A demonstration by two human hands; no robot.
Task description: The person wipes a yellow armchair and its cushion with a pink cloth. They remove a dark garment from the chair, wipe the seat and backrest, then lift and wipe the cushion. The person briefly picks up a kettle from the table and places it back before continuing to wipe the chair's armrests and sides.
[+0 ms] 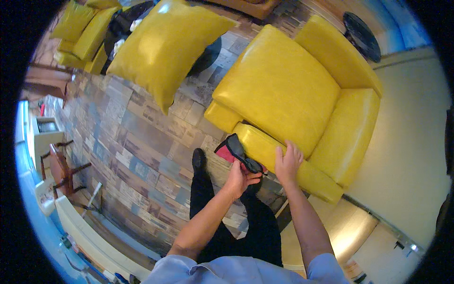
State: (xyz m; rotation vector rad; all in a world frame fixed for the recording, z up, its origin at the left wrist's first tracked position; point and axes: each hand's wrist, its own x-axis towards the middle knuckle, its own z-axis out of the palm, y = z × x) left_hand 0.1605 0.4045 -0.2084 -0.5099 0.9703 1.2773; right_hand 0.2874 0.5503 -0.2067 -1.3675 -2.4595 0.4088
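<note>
A yellow leather-look armchair [283,75] stands in front of me, with its near armrest [257,144] closest to my body. My left hand [240,181] is closed on a cloth [231,150] of pink and dark grey with black edging, bunched beside the front end of that armrest. Part of the cloth is hidden behind my fingers. My right hand [289,163] rests on top of the armrest, its fingers stretched over the inner edge toward the seat; nothing shows in it.
A large yellow cushion [165,47] lies on a dark round table at the upper left. Beyond it is another yellow armchair [90,40]. A black round table [362,37] stands behind the near armchair. At the left is a brown wooden chair [61,170]. Patterned tiles [142,161] cover the floor.
</note>
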